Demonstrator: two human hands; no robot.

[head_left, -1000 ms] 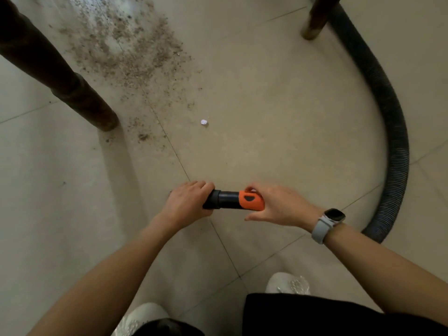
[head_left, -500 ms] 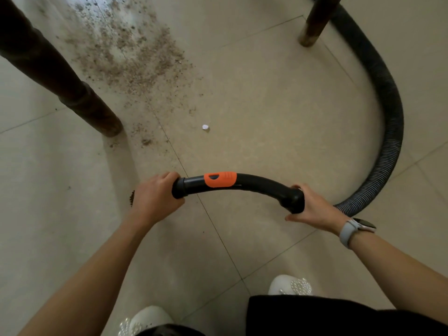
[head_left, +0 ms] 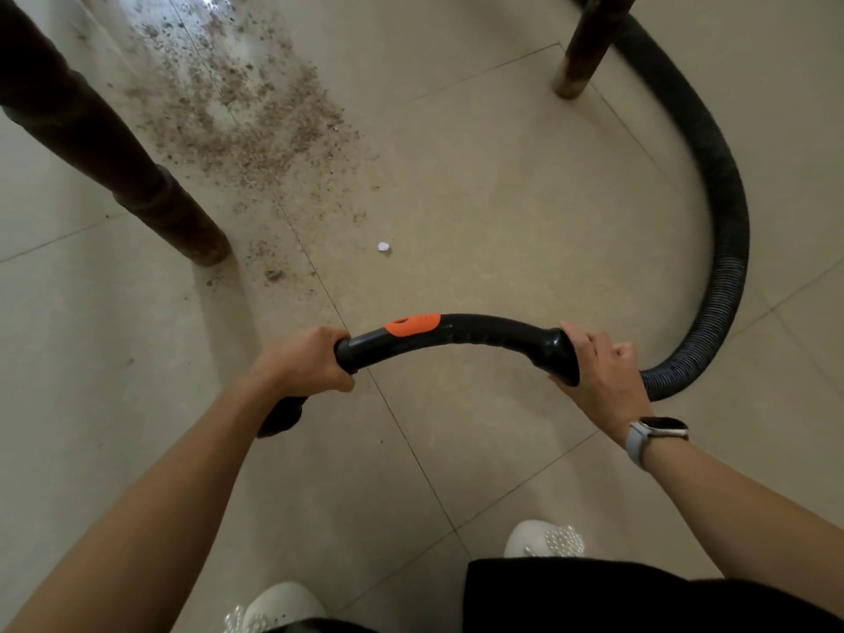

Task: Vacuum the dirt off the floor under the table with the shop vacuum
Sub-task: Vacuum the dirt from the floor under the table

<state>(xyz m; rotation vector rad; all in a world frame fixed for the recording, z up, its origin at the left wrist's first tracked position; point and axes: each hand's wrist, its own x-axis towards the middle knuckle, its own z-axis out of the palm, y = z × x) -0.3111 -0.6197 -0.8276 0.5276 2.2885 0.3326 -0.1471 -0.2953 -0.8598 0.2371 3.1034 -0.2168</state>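
A curved black vacuum handle [head_left: 475, 338] with an orange slider spans between my hands, a little above the tiled floor. My left hand [head_left: 303, 360] grips its left end; a dark nozzle piece [head_left: 281, 415] pokes out below that wrist. My right hand [head_left: 598, 370] holds the flared cuff where the handle meets the ribbed black hose [head_left: 726, 249]. The hose loops away to the right and back past the far table leg. Brown dirt [head_left: 237, 111] is scattered over the tiles ahead, between the table legs. A small white scrap [head_left: 383, 247] lies nearer me.
A thick dark table leg [head_left: 118, 162] slants down at the left, its foot beside the dirt. A second leg [head_left: 587, 43] stands at the upper right, against the hose. My white shoes [head_left: 543, 539] are at the bottom edge.
My hands have drawn apart along the handle, the right one sliding back to the hose cuff. The handle now lies sideways as a full arc, and the hose loop has shifted.
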